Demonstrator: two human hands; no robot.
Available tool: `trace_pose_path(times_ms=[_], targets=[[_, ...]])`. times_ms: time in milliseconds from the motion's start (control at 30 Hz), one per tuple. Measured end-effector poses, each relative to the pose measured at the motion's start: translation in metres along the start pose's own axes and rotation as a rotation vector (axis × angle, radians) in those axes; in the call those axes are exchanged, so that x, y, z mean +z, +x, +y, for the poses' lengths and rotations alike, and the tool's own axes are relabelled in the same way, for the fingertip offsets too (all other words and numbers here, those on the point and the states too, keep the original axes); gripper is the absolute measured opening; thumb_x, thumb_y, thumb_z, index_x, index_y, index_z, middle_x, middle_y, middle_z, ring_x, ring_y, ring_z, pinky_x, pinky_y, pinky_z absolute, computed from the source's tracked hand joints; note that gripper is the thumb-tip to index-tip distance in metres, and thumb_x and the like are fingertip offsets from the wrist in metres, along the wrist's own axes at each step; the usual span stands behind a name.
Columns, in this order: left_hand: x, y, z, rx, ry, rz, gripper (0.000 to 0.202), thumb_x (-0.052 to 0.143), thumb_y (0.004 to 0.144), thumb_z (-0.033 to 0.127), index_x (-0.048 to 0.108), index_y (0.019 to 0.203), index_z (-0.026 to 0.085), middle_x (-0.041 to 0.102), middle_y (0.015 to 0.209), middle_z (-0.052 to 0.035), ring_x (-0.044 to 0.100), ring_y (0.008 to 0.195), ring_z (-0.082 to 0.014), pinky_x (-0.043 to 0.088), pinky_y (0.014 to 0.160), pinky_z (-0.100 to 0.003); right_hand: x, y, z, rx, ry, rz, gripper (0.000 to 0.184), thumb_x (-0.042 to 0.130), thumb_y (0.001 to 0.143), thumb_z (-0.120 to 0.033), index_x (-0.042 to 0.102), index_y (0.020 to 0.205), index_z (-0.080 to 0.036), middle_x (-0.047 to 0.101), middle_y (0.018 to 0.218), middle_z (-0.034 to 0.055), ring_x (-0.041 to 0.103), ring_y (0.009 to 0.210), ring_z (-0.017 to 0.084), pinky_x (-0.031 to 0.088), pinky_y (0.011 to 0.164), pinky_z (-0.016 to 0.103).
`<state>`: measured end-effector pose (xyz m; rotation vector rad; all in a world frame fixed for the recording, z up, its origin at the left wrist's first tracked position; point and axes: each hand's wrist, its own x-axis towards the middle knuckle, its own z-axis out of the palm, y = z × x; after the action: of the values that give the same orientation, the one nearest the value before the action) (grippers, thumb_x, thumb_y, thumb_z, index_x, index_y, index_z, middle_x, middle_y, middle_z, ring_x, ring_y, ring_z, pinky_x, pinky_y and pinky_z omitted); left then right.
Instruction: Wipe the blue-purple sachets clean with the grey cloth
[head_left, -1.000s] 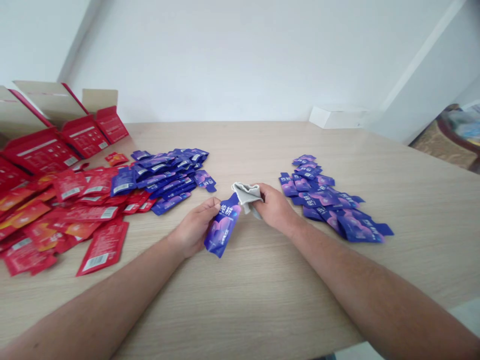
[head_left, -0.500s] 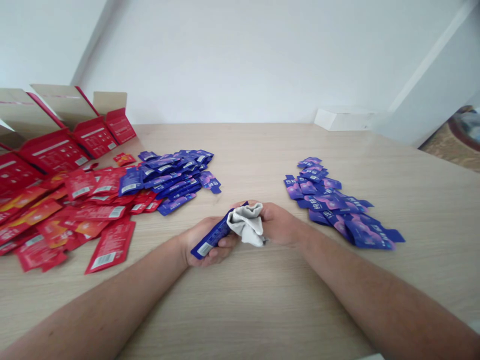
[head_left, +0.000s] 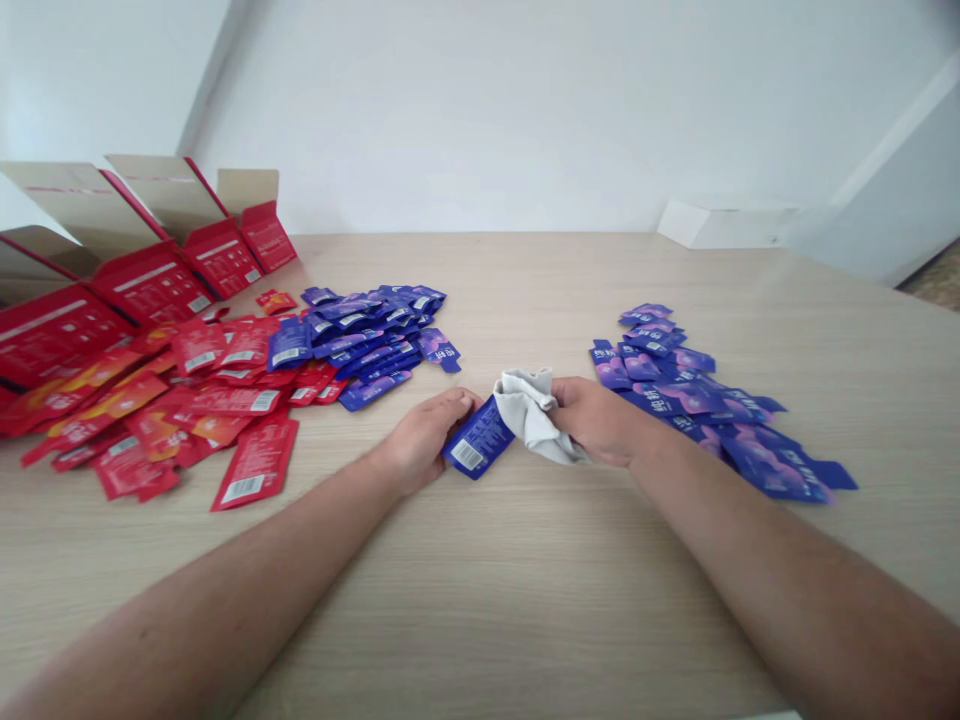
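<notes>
"What is the left hand [head_left: 427, 440] doing?"

"Its fingers curl onto a blue sachet [head_left: 478, 438], seemingly to steady it, barcode up."

"And the right hand [head_left: 600, 420]?"

"Closed around a grey cloth [head_left: 529, 412] that touches that sachet. Red sachets [head_left: 187, 400] lie left of it, purple sachets [head_left: 690, 400] right."

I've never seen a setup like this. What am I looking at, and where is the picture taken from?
There's no machine here: one camera worn on a person's head looks down at their own arms. The left hand grips a blue sachet, and the right hand holds a grey cloth against it. On the wooden table lie loose red sachets, a heap of dark blue sachets, a heap of purple-blue sachets, and open red cartons.
</notes>
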<state>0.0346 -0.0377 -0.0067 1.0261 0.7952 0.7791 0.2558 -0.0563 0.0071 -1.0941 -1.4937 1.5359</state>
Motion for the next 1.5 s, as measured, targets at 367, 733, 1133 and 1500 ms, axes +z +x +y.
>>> trace_pose_path(times_ms=[367,733,1133,1500], targets=[[-0.01,0.003,-0.006,0.197,0.769,-0.007,0.021,0.056,0.086,0.039,0.058,0.084,0.018,0.057,0.069,0.0024,0.05,0.06,-0.0109,0.036,0.053,-0.021,-0.002,-0.004,-0.005,0.128,-0.014,-0.067,0.025,0.077,0.069,-0.033,0.069,0.085,-0.015,0.064,0.068,-0.0015,0.049,0.056,0.009,0.035,0.053,0.02],[-0.014,0.009,-0.005,0.073,0.544,0.081,0.019,0.061,0.079,0.036,0.057,0.076,0.018,0.049,0.056,0.0054,0.04,0.046,-0.0076,0.027,0.044,-0.019,-0.009,0.006,-0.006,-0.41,-0.624,0.575,0.018,0.059,0.085,-0.025,0.072,0.097,-0.021,0.071,0.087,0.0048,0.061,0.084,0.023,0.045,0.075,0.033],[-0.018,0.012,-0.008,0.111,0.544,-0.01,0.017,0.062,0.078,0.033,0.057,0.076,0.017,0.052,0.06,0.0044,0.042,0.053,-0.0083,0.03,0.049,-0.02,0.024,0.007,0.02,-0.523,-0.818,0.229,0.038,0.056,0.079,-0.002,0.067,0.11,-0.021,0.067,0.104,0.0061,0.06,0.1,0.02,0.046,0.092,0.034],[-0.015,0.008,-0.003,0.143,0.526,-0.046,0.016,0.066,0.074,0.031,0.059,0.072,0.017,0.055,0.061,0.0034,0.045,0.055,-0.0098,0.034,0.052,-0.021,0.022,0.007,0.021,-0.529,-0.827,0.277,0.03,0.056,0.08,-0.004,0.066,0.103,-0.02,0.065,0.098,0.0063,0.06,0.096,0.021,0.047,0.088,0.035]])
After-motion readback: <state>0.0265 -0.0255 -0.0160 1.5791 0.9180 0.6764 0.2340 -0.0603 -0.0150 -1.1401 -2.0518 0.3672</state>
